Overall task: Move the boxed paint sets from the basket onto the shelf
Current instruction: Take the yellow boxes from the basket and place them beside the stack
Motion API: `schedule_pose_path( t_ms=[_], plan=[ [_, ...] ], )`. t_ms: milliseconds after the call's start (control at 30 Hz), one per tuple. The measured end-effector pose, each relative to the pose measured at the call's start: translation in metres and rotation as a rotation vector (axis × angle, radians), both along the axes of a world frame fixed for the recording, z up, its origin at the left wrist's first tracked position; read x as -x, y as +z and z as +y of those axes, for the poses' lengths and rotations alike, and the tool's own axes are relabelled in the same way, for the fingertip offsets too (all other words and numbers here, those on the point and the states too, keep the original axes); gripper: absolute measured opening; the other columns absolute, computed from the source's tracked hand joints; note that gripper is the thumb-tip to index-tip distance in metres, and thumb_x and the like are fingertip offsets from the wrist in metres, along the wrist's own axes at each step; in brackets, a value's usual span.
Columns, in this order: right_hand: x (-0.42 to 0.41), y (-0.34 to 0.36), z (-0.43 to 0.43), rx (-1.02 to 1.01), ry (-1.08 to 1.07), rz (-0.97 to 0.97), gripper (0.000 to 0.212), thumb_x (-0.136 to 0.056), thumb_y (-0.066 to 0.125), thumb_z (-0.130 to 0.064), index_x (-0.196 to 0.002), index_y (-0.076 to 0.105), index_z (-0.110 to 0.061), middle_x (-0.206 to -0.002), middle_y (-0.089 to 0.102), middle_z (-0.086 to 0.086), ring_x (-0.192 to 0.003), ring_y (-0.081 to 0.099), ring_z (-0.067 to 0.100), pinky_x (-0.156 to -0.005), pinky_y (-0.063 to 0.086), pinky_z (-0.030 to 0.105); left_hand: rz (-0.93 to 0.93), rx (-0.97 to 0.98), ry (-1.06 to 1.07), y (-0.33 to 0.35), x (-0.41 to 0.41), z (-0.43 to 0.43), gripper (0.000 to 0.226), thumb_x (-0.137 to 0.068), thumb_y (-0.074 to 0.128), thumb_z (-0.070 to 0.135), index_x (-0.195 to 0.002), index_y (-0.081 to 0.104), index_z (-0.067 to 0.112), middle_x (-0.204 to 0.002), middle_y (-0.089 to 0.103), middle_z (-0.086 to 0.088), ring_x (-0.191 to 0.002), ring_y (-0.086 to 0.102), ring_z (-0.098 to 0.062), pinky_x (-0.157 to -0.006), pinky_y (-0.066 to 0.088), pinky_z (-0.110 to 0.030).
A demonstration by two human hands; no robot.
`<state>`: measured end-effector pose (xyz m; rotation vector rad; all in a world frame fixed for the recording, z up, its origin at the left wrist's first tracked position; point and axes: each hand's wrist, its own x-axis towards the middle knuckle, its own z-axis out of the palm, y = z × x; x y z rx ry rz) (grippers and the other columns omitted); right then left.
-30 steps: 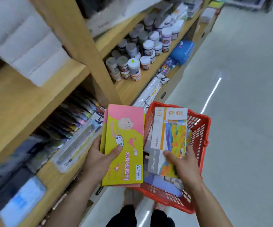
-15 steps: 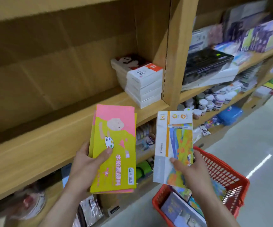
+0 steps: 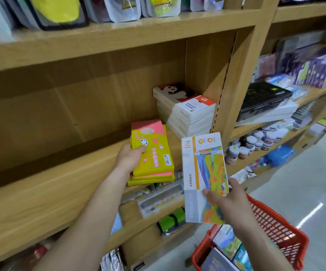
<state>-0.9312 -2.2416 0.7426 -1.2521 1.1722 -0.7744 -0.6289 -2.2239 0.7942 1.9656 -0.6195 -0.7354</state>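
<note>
My left hand grips a small stack of yellow-and-pink boxed paint sets by its left edge. The stack lies flat on the wooden shelf, its near end overhanging the shelf's front edge. My right hand holds a white paint set box with a colourful landscape picture, upright in the air in front of the shelf. Below it at the lower right is the red basket with more boxed sets inside.
A stack of white watercolour boxes sits on the same shelf against the upright post. Paint jars and black cases fill the bay to the right. Pouches hang on the shelf above, and packaged goods lie below.
My left hand has carried the yellow-and-pink boxes up and forward onto the shelf. My right hand has lifted the white box higher, away from the basket.
</note>
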Motion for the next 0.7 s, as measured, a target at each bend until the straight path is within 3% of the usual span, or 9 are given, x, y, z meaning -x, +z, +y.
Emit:
schedule_pose_path(
  t_ms=[67,133,200,267,367,533,633,700],
  plan=[
    [-0.001,0.003,-0.003,0.002,-0.001,0.003,0.034,-0.083,0.086,-0.024,-0.106,0.063,-0.031,-0.093,0.081,-0.008,-0.080,0.079,0.023,-0.069,0.063,0.060,-0.112,-0.020,-0.078,-0.010,0.007,0.010,0.018,-0.089,0.068,0.033,-0.103,0.068,0.022,-0.113,0.075,-0.007,-0.106,0.068,-0.030,-0.098,0.050,-0.043],
    [-0.001,0.006,-0.005,0.002,0.009,-0.003,0.031,-0.085,0.083,-0.021,-0.108,0.063,-0.028,-0.091,0.082,-0.004,-0.074,0.077,0.035,-0.062,0.059,0.067,-0.333,-0.082,-0.121,-0.022,0.016,0.032,0.033,-0.091,0.060,0.051,-0.114,0.064,0.029,-0.118,0.070,-0.002,-0.115,0.059,-0.031,-0.101,0.045,-0.044],
    [0.001,0.010,-0.008,0.006,0.008,-0.006,0.030,-0.086,0.082,-0.019,-0.109,0.062,-0.025,-0.087,0.082,-0.002,-0.066,0.074,0.037,-0.046,0.057,0.056,-0.452,-0.091,-0.128,-0.031,0.022,0.048,0.040,-0.091,0.048,0.064,-0.115,0.063,0.035,-0.118,0.067,0.001,-0.116,0.053,-0.031,-0.098,0.045,-0.045],
    [0.002,0.014,-0.010,0.011,-0.001,-0.016,0.028,-0.087,0.081,-0.018,-0.107,0.062,-0.024,-0.087,0.082,-0.003,-0.062,0.077,0.023,-0.041,0.055,0.035,-0.483,-0.097,-0.112,-0.035,0.026,0.046,0.047,-0.091,0.042,0.067,-0.120,0.061,0.035,-0.120,0.065,0.001,-0.115,0.049,-0.030,-0.096,0.043,-0.042],
    [0.005,0.023,-0.013,0.013,0.000,-0.032,0.025,-0.087,0.081,-0.017,-0.102,0.063,-0.025,-0.085,0.082,-0.002,-0.061,0.078,0.018,-0.043,0.056,0.031,-0.505,-0.164,-0.116,-0.032,0.034,0.018,0.063,-0.091,0.041,0.067,-0.138,0.050,0.026,-0.133,0.061,-0.005,-0.122,0.047,-0.034,-0.101,0.041,-0.043],
    [0.020,0.033,-0.021,0.025,0.006,-0.027,0.027,-0.086,0.082,-0.016,-0.106,0.064,-0.022,-0.081,0.081,0.001,-0.048,0.069,0.008,-0.038,0.049,0.022,-0.439,-0.211,-0.111,-0.026,0.049,-0.027,0.099,-0.087,0.044,0.074,-0.159,0.014,0.013,-0.155,0.041,-0.016,-0.136,0.035,-0.043,-0.110,0.031,-0.046],
    [0.027,0.035,-0.026,0.028,0.009,-0.014,0.030,-0.085,0.082,-0.017,-0.109,0.064,-0.022,-0.089,0.082,0.000,-0.068,0.079,0.019,-0.047,0.058,0.030,-0.417,-0.205,-0.241,-0.031,0.042,-0.024,0.126,-0.067,0.060,0.084,-0.160,0.000,0.023,-0.158,0.037,-0.010,-0.139,0.031,-0.041,-0.113,0.033,-0.048],
    [0.029,0.036,-0.028,0.025,0.004,-0.010,0.030,-0.086,0.082,-0.016,-0.108,0.064,-0.023,-0.092,0.082,-0.001,-0.077,0.080,0.024,-0.056,0.063,0.039,-0.510,-0.219,-0.268,-0.034,0.036,-0.022,0.131,-0.063,0.068,0.080,-0.159,0.000,0.022,-0.150,0.047,-0.013,-0.134,0.038,-0.040,-0.108,0.039,-0.045]
  ],
)
